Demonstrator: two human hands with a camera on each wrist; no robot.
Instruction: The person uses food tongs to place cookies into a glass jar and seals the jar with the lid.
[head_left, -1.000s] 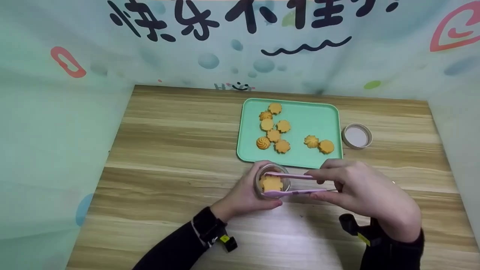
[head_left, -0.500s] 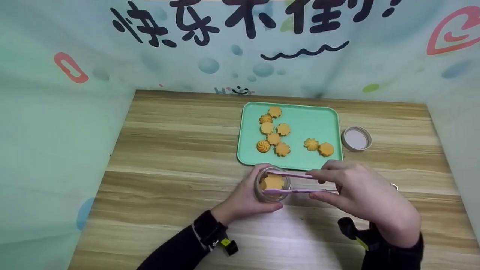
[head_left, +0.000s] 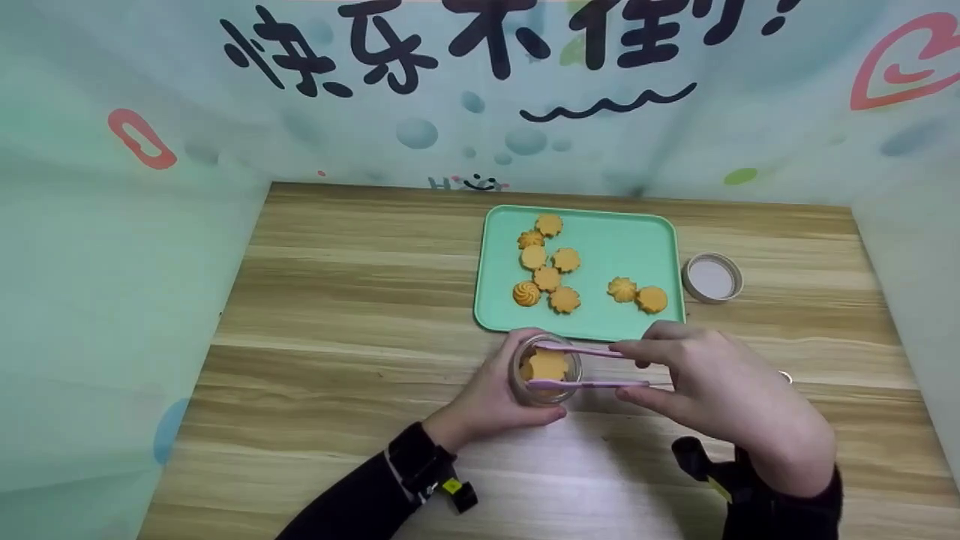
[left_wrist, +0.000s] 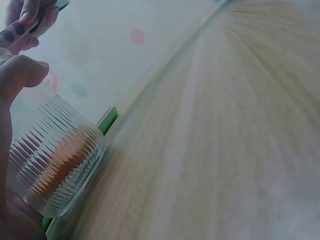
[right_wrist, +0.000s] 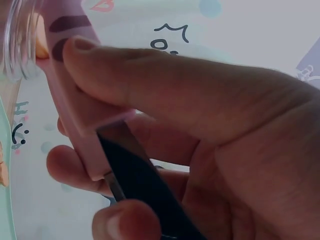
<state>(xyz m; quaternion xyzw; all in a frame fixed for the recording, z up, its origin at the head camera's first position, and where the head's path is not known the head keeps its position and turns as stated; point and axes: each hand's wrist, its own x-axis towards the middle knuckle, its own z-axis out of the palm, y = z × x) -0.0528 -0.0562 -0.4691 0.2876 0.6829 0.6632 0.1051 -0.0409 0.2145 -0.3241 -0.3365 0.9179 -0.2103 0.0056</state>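
Observation:
My left hand (head_left: 491, 390) grips a ribbed clear glass jar (left_wrist: 62, 155) with its mouth facing up. Inside the jar, cookies (head_left: 549, 365) show in the head view. Pink tongs (head_left: 600, 384) reach into the jar mouth, their two arms spread on either side of a cookie; whether they touch it I cannot tell. The tongs' metal part (right_wrist: 145, 175) lies in my right hand (head_left: 712, 382), whose thumb and fingers hold the pink arms. Just beyond the jar lies a mint green tray (head_left: 637, 240) bearing several golden cookies (head_left: 534, 257).
A round lid (head_left: 713, 277) lies to the right of the tray. The wooden table (head_left: 337, 300) runs back to a printed cloth backdrop (head_left: 465, 112). Cloth also hangs along the left and right sides.
Both hands keep their hold on the jar and tongs. The tongs' arms stay spread in the jar mouth. The head view has tilted slightly, so the scene sits lower.

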